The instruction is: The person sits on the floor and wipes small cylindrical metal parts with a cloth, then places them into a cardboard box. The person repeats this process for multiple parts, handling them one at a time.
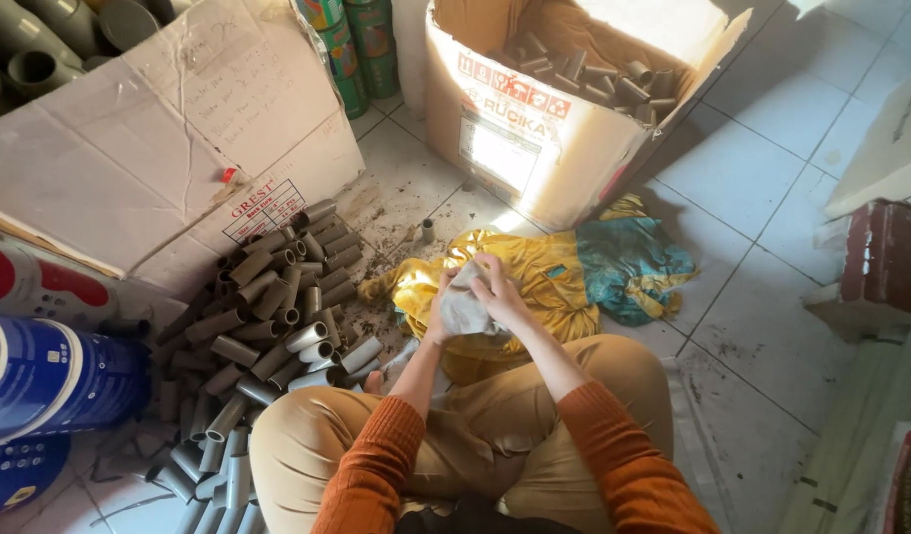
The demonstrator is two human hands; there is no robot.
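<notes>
At nine o'clock a blue drum [50, 381] lies beside a flattened cardboard sheet [149, 148], and below it, toward seven o'clock, a heap of short grey pipe pieces [262, 336] spreads over the tiled floor [762, 129], some paler and cleaner-looking near its right edge. At the centre the person sits cross-legged in tan trousers and orange sleeves; the left hand [437, 314] is closed from below around a greyish rag [462, 309], and the right hand [502, 292] presses down on the same rag from above, fingers curled over it. Whatever is wrapped inside the rag is hidden, so I cannot tell whether a pipe piece is in there. A yellow cloth [534, 282] lies just beyond the hands at twelve o'clock, a teal cloth [628, 262] touching it at two o'clock. An open carton [534, 129] holding more grey pieces stands at one o'clock. Judging from this, wiping well would mean keeping the lower hand firm while the upper one twists.
</notes>
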